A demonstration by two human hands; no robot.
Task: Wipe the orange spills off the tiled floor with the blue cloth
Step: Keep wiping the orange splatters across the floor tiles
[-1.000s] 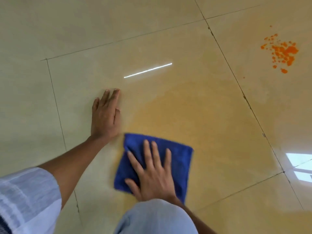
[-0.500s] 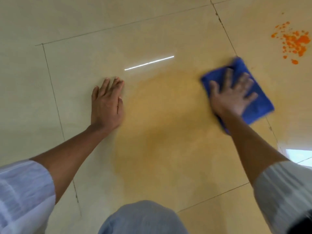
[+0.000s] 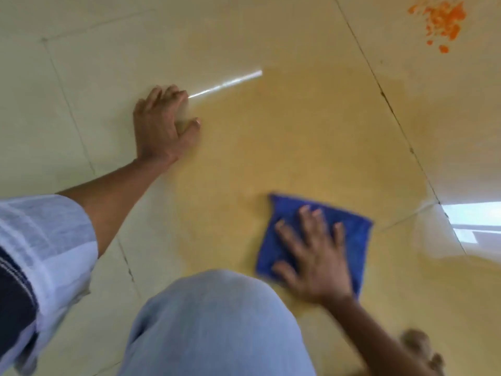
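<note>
My right hand lies flat on the folded blue microfibre cloth, fingers spread and straight, pressing it to the glossy cream tiled floor without curling round it. The cloth sits near my bent knee in pale blue trousers, on the near side of a wide, thin yellowish smear that covers much of the tile in front of me.

My left hand holds nothing. It props me on the floor at the smear's left edge, fingers bent and fingertips touching the tile, well apart from the cloth.

What the next stroke turns on, as I judge it: the cluster of bright orange droplets lies up and to the right of the cloth, across the dark grout line that runs diagonally between them, on the neighbouring tile. It is well apart from the cloth, and the right hand is plainly the nearer one, so the sweep should go forward and rightward over that joint. The cloth's longer side runs roughly across that direction, which should give a broad wiping front.

Counting: one cloth, one solid orange cluster with a few stray specks below it, one faint smear, two hands. A blurred bare foot shows at lower right.
</note>
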